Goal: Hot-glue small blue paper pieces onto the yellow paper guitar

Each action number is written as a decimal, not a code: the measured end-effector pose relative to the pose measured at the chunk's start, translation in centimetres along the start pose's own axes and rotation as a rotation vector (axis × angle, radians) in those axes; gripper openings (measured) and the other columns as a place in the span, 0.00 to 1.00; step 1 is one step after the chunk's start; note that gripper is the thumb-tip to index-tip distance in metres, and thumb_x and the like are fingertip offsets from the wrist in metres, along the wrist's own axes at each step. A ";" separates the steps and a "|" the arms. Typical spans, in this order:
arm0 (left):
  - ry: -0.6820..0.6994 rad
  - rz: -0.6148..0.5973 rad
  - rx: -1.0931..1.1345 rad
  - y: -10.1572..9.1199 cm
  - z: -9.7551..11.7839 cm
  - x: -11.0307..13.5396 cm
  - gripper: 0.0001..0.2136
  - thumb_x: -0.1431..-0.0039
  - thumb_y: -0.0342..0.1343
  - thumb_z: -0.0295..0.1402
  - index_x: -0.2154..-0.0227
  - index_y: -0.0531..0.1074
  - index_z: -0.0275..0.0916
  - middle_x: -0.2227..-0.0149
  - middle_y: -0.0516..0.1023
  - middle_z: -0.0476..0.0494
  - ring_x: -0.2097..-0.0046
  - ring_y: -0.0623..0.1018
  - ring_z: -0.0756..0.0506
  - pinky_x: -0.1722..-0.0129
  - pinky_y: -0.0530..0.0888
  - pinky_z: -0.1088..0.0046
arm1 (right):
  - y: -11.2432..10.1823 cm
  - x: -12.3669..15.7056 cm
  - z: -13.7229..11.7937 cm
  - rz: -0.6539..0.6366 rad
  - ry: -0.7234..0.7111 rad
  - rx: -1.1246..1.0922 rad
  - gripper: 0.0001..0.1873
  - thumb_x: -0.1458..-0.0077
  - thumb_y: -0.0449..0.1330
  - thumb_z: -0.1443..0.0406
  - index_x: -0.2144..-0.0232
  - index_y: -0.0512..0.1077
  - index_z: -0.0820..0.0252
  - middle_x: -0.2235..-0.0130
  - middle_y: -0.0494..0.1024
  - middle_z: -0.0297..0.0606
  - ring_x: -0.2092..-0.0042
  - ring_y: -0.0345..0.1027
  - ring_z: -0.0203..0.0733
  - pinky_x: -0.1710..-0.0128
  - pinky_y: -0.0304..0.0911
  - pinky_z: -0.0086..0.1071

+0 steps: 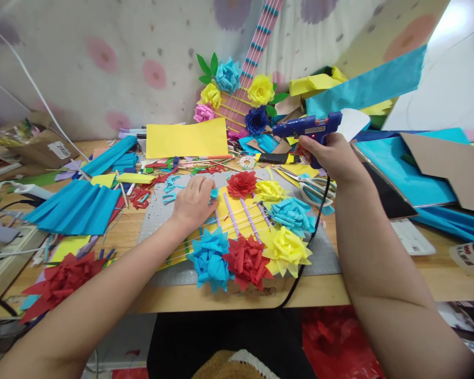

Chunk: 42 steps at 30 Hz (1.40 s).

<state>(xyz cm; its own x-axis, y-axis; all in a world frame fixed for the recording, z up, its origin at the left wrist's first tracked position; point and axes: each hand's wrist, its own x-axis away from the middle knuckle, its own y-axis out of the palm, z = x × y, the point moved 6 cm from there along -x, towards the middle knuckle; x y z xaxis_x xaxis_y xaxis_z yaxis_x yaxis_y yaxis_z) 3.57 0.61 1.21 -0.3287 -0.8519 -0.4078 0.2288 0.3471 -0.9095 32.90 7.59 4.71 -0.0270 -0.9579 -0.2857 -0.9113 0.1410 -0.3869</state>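
My right hand point(324, 150) is wrapped around the handle of a blue hot glue gun point(302, 126), held above the table with its nozzle to the left and its black cord hanging down. My left hand point(195, 204) is bent over the left edge of a yellow paper guitar point(243, 217); its fingers are closed on a small blue paper piece point(213, 195), mostly hidden. Around the guitar body sit red, yellow and blue paper flowers, among them a red flower point(248, 261) at the front and a blue flower point(292, 216) at the right. Purple strips and white strings cross the body.
A grey cutting mat point(319, 258) lies under the guitar. Scissors point(310, 187) and a utility knife point(276, 158) lie near my right hand. A finished pink guitar point(237, 102) leans at the back. Blue crepe paper point(77, 205), scraps and a loose red flower point(69, 279) cover the left.
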 end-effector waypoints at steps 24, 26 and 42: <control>-0.150 -0.115 0.084 1.1 -0.2 -1.3 0.24 0.56 0.57 0.26 0.53 0.59 0.38 0.53 0.65 0.37 0.49 0.67 0.37 0.49 0.67 0.58 | 0.1 -0.2 0.4 0.041 0.003 -0.016 0.23 0.52 0.64 0.48 0.80 0.70 0.62 0.81 0.67 0.34 0.79 0.56 0.30 0.80 0.52 0.29; -0.164 -0.120 0.076 1.3 -0.1 -1.4 0.25 0.57 0.57 0.25 0.53 0.59 0.37 0.53 0.65 0.36 0.49 0.67 0.37 0.49 0.68 0.58 | 0.3 -0.1 0.1 0.032 0.005 -0.022 0.22 0.52 0.64 0.49 0.80 0.69 0.62 0.79 0.69 0.35 0.79 0.56 0.30 0.80 0.52 0.29; -0.205 -0.086 0.181 2.4 -0.8 -1.2 0.22 0.55 0.55 0.26 0.55 0.59 0.39 0.54 0.66 0.38 0.49 0.67 0.37 0.48 0.67 0.56 | 0.3 0.0 0.3 0.015 0.025 -0.029 0.19 0.49 0.63 0.53 0.80 0.68 0.61 0.76 0.73 0.36 0.79 0.57 0.29 0.80 0.53 0.29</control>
<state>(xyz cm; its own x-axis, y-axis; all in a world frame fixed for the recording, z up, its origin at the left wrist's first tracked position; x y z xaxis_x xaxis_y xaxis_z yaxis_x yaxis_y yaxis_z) 3.83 2.82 -0.55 -0.1658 -0.9432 -0.2880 0.3739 0.2101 -0.9033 32.71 7.71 4.37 -0.0508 -0.9618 -0.2690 -0.9221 0.1486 -0.3572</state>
